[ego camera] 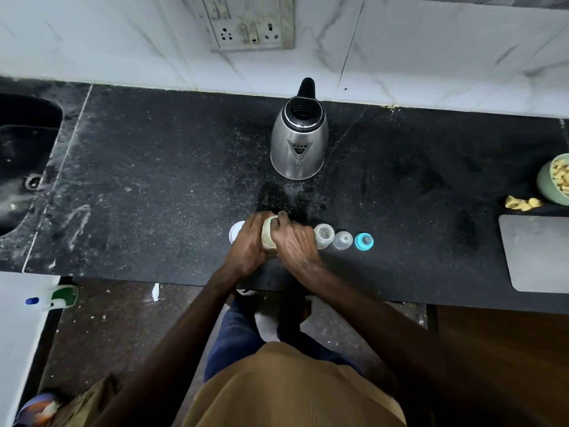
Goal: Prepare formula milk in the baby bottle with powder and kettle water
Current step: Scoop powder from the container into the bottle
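Note:
A pale cream powder container (pixel 268 234) stands near the front edge of the black counter (pixel 154 180). My left hand (pixel 248 245) wraps its left side and my right hand (pixel 295 238) grips its right side and top. A white lid (pixel 236 231) lies just left of my left hand. To the right stand the open clear baby bottle (pixel 324 235), a clear cap (pixel 343 240) and the blue teat ring (pixel 364 241) in a row. A steel kettle (pixel 298 143) with its lid up sits at the back, its spout toward me.
A dark sink (pixel 24 167) lies at the left. At the right edge stand a green bowl of pale food pieces (pixel 555 180), loose pieces (pixel 523 202) and a grey board (pixel 535 251). A socket panel (pixel 251 29) is on the tiled wall.

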